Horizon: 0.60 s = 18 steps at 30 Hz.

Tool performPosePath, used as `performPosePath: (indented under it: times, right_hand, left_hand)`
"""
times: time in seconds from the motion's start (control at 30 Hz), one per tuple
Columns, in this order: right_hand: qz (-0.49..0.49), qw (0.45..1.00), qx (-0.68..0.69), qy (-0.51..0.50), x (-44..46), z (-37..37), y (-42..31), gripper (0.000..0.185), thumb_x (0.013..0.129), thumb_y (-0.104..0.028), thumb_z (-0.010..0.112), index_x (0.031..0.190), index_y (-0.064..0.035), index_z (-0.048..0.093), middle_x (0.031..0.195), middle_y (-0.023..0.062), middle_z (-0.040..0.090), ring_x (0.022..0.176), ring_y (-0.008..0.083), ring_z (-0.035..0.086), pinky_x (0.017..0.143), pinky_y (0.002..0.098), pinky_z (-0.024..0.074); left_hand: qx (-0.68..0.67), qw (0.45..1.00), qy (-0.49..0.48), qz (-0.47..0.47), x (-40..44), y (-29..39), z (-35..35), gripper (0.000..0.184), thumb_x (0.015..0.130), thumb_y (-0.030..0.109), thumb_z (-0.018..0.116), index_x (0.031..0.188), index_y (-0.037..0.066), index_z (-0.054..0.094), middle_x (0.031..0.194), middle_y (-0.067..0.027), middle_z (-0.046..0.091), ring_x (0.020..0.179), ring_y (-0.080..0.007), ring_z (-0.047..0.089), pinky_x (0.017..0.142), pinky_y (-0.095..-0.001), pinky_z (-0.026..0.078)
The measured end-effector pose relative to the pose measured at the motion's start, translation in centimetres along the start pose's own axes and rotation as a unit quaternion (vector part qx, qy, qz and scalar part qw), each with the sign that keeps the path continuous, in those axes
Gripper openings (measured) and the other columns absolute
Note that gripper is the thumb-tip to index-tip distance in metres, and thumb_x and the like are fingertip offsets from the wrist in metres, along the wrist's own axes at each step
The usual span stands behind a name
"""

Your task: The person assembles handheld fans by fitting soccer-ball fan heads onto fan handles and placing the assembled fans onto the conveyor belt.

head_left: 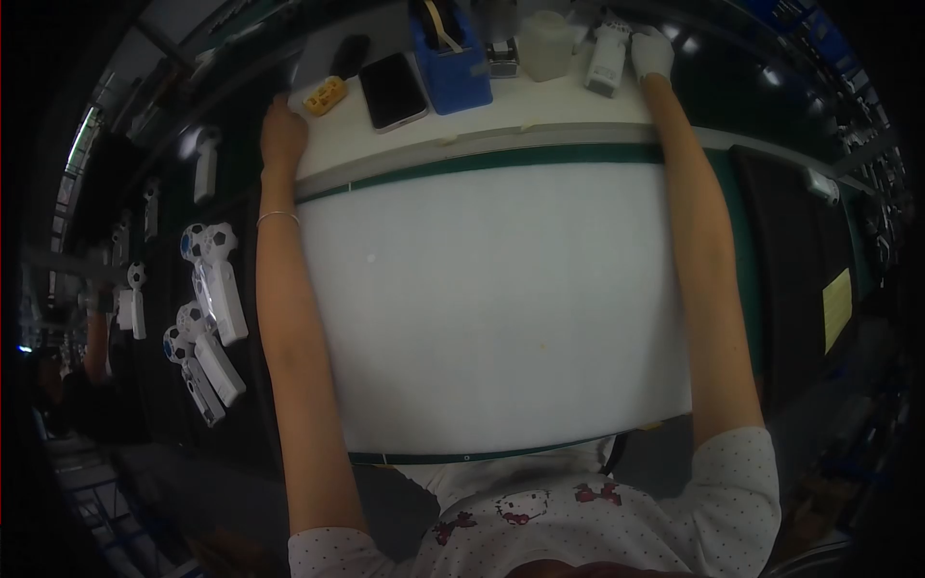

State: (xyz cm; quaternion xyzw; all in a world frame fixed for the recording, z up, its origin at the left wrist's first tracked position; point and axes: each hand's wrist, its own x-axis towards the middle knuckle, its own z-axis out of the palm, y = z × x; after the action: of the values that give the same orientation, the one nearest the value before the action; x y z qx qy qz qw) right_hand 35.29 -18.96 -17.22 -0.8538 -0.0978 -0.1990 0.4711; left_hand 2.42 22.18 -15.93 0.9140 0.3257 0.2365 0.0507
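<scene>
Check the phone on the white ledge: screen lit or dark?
Dark: the phone's screen faces up, plain black, nothing lit visible.

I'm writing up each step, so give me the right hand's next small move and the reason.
Probably close the right hand around the white device: it is right beside that hand, on the pale shelf. Whether the two touch is unclear.
</scene>
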Motion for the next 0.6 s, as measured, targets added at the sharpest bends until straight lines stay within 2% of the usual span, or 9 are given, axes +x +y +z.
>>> performPosePath:
  times: [0.1,0.23,0.33,0.4,0.43,0.5,0.53,0.6]
  right_hand:
    - [-0.017,0.999,-0.041,0.010,2.0,0.9,2.0,0.034,0.083,-0.019,0.048,0.111,-0.0058,0.064,0.109,0.0180,0.064,0.101,0.0310,0.061,0.088,0.0353,0.0454]
    - [-0.001,1.000,-0.019,0.010,1.8,0.8,2.1,0.034,0.083,-0.019,0.049,0.111,-0.0061,0.064,0.109,0.0174,0.064,0.101,0.0310,0.061,0.088,0.0356,0.0452]
    - [0.008,1.000,0.009,-0.010,0.9,0.2,0.8,0.035,0.083,-0.019,0.049,0.112,-0.0064,0.064,0.110,0.0172,0.064,0.101,0.0313,0.060,0.089,0.0351,0.0448]
    - [-0.002,1.000,-0.007,-0.006,-0.2,-0.2,-0.2,0.035,0.084,-0.019,0.049,0.113,-0.0063,0.063,0.112,0.0172,0.063,0.103,0.0303,0.060,0.090,0.0349,0.0440]
    - [-0.004,1.000,-0.006,-0.007,-0.1,0.0,-0.2,0.035,0.084,-0.019,0.049,0.113,-0.0063,0.063,0.112,0.0172,0.063,0.103,0.0303,0.060,0.090,0.0349,0.0440]
    - [0.002,0.999,0.023,0.027,-0.2,0.2,0.0,0.031,0.080,-0.018,0.050,0.104,-0.0102,0.069,0.103,0.0148,0.067,0.098,0.0296,0.063,0.087,0.0351,0.0475]
    - [0.000,0.999,0.025,0.025,-0.1,0.1,0.1,0.031,0.080,-0.018,0.050,0.104,-0.0102,0.069,0.103,0.0148,0.067,0.098,0.0296,0.063,0.087,0.0351,0.0475]
    - [-0.010,0.999,-0.039,0.030,0.1,0.2,0.0,0.032,0.081,-0.018,0.050,0.106,-0.0101,0.068,0.104,0.0147,0.066,0.098,0.0294,0.063,0.087,0.0346,0.0473]
  left_hand:
    - [-0.004,1.000,0.004,-0.005,0.0,0.0,0.1,0.042,0.087,0.002,0.038,0.128,-0.001,0.046,0.123,-0.0233,0.053,0.113,-0.0343,0.053,0.098,-0.0391,0.042]
    - [0.000,1.000,0.000,0.002,0.0,0.0,0.0,0.042,0.087,0.002,0.038,0.128,-0.001,0.046,0.123,-0.0232,0.053,0.113,-0.0344,0.053,0.097,-0.0387,0.043]
    - [-0.010,1.000,0.008,-0.005,-0.3,0.5,-0.5,0.041,0.087,0.004,0.040,0.127,-0.001,0.047,0.122,-0.0216,0.054,0.114,-0.0339,0.053,0.099,-0.0413,0.041]
    - [0.070,0.997,0.014,-0.016,-0.6,0.7,-1.0,0.040,0.087,0.010,0.044,0.125,0.000,0.049,0.125,-0.0212,0.051,0.118,-0.0356,0.049,0.102,-0.0495,0.035]
    - [0.071,0.997,0.015,-0.017,-0.9,0.6,-1.2,0.040,0.087,0.010,0.044,0.125,0.000,0.049,0.125,-0.0212,0.051,0.118,-0.0356,0.049,0.102,-0.0495,0.035]
    - [0.114,0.988,0.084,-0.057,-1.2,0.3,-1.5,0.042,0.086,0.016,0.049,0.126,0.001,0.048,0.130,-0.0217,0.045,0.122,-0.0372,0.043,0.102,-0.0572,0.029]
    - [0.115,0.988,0.086,-0.059,-1.0,0.0,-1.7,0.042,0.086,0.016,0.049,0.126,0.001,0.048,0.130,-0.0217,0.045,0.122,-0.0372,0.043,0.102,-0.0572,0.029]
    - [0.162,0.967,0.094,-0.170,-0.4,-1.1,-2.9,0.049,0.084,0.021,0.054,0.128,0.001,0.045,0.133,-0.0251,0.040,0.124,-0.0414,0.039,0.102,-0.0588,0.027]
